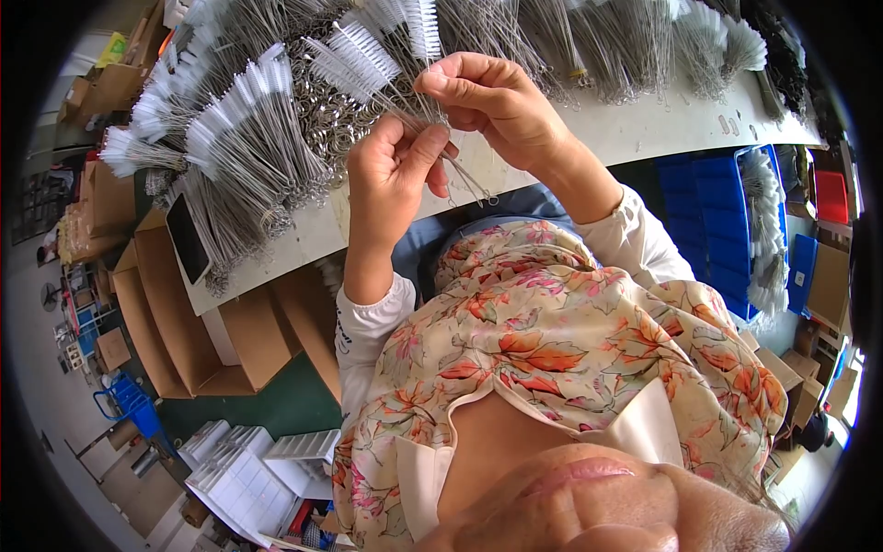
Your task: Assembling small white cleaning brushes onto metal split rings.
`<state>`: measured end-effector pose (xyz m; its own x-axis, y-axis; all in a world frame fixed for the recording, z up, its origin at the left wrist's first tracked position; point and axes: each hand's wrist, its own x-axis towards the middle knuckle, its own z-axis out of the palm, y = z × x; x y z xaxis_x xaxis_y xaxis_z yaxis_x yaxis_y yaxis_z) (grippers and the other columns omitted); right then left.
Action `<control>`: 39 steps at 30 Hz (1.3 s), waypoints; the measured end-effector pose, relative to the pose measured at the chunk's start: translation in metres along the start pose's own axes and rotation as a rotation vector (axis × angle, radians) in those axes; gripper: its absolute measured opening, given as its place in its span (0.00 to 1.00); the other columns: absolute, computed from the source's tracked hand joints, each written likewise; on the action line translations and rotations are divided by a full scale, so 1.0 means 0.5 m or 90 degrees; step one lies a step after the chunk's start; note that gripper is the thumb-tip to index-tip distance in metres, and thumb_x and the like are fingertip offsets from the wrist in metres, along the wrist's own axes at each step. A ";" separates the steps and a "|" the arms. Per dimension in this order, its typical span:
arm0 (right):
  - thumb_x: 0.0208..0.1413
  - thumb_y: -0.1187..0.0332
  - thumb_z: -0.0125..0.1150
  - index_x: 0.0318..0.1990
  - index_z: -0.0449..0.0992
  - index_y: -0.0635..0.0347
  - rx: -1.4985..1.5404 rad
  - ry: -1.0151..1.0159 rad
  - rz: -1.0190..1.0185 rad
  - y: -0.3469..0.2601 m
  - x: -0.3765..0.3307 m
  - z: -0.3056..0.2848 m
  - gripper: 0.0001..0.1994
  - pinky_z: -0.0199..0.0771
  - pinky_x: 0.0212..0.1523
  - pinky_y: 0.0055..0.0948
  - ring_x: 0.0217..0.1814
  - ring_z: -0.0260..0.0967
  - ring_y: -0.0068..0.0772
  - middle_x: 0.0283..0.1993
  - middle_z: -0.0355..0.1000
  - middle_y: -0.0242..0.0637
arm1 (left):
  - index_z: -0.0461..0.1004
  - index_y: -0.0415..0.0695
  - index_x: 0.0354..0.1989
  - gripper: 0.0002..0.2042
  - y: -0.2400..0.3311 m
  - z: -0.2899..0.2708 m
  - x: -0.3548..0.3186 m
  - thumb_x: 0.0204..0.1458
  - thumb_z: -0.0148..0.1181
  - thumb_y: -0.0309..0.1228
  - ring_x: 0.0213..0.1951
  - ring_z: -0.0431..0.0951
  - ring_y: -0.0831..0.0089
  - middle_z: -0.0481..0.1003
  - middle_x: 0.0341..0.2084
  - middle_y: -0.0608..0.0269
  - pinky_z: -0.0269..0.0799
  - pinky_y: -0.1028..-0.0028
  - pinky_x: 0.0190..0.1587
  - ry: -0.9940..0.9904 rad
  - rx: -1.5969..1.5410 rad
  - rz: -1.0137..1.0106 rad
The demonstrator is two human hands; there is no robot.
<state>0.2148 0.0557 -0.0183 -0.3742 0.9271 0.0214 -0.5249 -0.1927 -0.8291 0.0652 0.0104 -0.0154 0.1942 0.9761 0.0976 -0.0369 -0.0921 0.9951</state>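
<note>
My left hand (391, 179) is closed around the thin wire handles of a few wire cleaning brushes (363, 57). Their white bristle heads fan out above it, and looped wire ends (474, 184) stick out below the fingers. Close by on the right, the thumb and forefinger of my right hand (492, 97) pinch at the wire stem of a brush with an upright white head (424, 32). The fingers partly hide where the wires meet. Behind my left hand lies a heap of small shiny metal loops (336, 115) on the white table (607, 129).
Bundles of similar brushes (248, 120) cover the left of the table, and more (598, 46) line its far side. A phone (189, 239) leans at the left edge. An open cardboard box (198, 322) stands below left; blue bins (704, 216) with brushes are at right.
</note>
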 end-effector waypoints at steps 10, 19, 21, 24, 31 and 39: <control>0.57 0.52 0.52 0.36 0.78 0.63 -0.216 -0.041 0.064 0.022 -0.033 -0.026 0.20 0.74 0.34 0.24 0.34 0.72 0.24 0.30 0.75 0.37 | 0.69 0.31 0.34 0.07 -0.019 0.026 0.014 0.54 0.54 0.24 0.33 0.77 0.69 0.72 0.32 0.53 0.75 0.74 0.35 0.197 0.250 0.303; 0.57 0.63 0.52 0.35 0.74 0.54 0.109 -0.110 0.127 -0.067 -0.025 -0.107 0.07 0.73 0.37 0.26 0.34 0.72 0.24 0.28 0.73 0.26 | 0.75 0.43 0.41 0.13 -0.111 0.068 -0.011 0.44 0.63 0.23 0.30 0.73 0.71 0.71 0.33 0.59 0.71 0.76 0.30 0.067 0.360 0.433; 0.58 0.67 0.51 0.36 0.71 0.62 -0.631 -0.230 0.100 -0.156 -0.037 -0.138 0.08 0.68 0.29 0.27 0.31 0.69 0.24 0.31 0.71 0.29 | 0.75 0.44 0.41 0.13 -0.137 0.053 -0.046 0.45 0.63 0.25 0.27 0.73 0.73 0.73 0.29 0.61 0.70 0.77 0.28 -0.014 0.352 0.328; 0.47 0.70 0.56 0.29 0.75 0.57 -1.556 -0.222 -0.011 -0.150 -0.069 -0.150 0.03 0.70 0.31 0.38 0.33 0.73 0.35 0.27 0.74 0.36 | 0.74 0.43 0.41 0.13 -0.140 0.055 -0.079 0.45 0.63 0.26 0.24 0.74 0.74 0.74 0.25 0.62 0.70 0.78 0.26 -0.044 0.340 0.149; 0.52 0.67 0.55 0.32 0.74 0.60 -0.824 -0.341 0.099 0.014 -0.092 -0.103 0.06 0.68 0.29 0.34 0.28 0.71 0.39 0.26 0.72 0.38 | 0.73 0.39 0.39 0.12 -0.162 0.045 -0.097 0.45 0.64 0.26 0.24 0.76 0.71 0.75 0.23 0.60 0.70 0.77 0.24 0.063 0.308 0.194; 0.53 0.70 0.55 0.32 0.75 0.65 -0.472 -0.278 0.295 -0.013 -0.097 -0.077 0.06 0.68 0.28 0.21 0.25 0.69 0.21 0.24 0.72 0.33 | 0.74 0.40 0.34 0.11 -0.102 -0.029 -0.119 0.44 0.64 0.30 0.20 0.73 0.70 0.73 0.22 0.64 0.67 0.74 0.21 0.021 0.414 0.428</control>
<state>0.2659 0.0245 -0.0357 -0.7509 0.5807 -0.3145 0.3043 -0.1183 -0.9452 0.0412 -0.0399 -0.0725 0.3026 0.6816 0.6662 0.4268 -0.7219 0.5447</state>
